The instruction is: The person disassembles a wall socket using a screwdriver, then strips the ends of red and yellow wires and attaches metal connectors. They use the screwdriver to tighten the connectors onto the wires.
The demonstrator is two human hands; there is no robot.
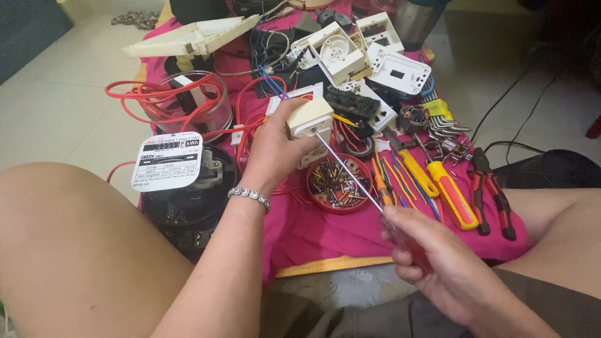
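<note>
A: Left hand (270, 150)?

B: Clenched around a cream square socket block (309, 120), held tilted above the pink cloth (325, 228), face turned toward the person. Silver bracelet (249, 196) on that wrist.

A: Right hand (432, 256)?

B: Wrapped round the red handle of a long screwdriver (350, 172). The thin shaft runs up and left, and its tip touches the face of the socket block. The handle is mostly hidden in the fist.

A: What's under the shaft?

B: A round red dish of small screws (338, 183), on the cloth just right of the left wrist.

A: Labels, packages?

B: One white rounded label plate (168, 161) with red and black print, lying on top of a dark round meter body (188, 200) at the left edge of the cloth. Behind it, a clear dome cover (191, 103) with red wire (156, 94) looped round it.

A: White parts further back?

B: Several white socket housings (341, 53) and a white face plate with a small dark slot (400, 69), heaped near the far middle. A long white flat cover (191, 36) sits far left.

A: Tools on the right?

B: A yellow-and-orange handled screwdriver (451, 191), red-handled pliers (491, 191) beside it, and a bunch of hex keys (441, 122) further back. Short coloured wire pieces (400, 178) are strewn between the dish and the tools.

A: The person?

B: Seated, bare knees either side of the cloth.
</note>
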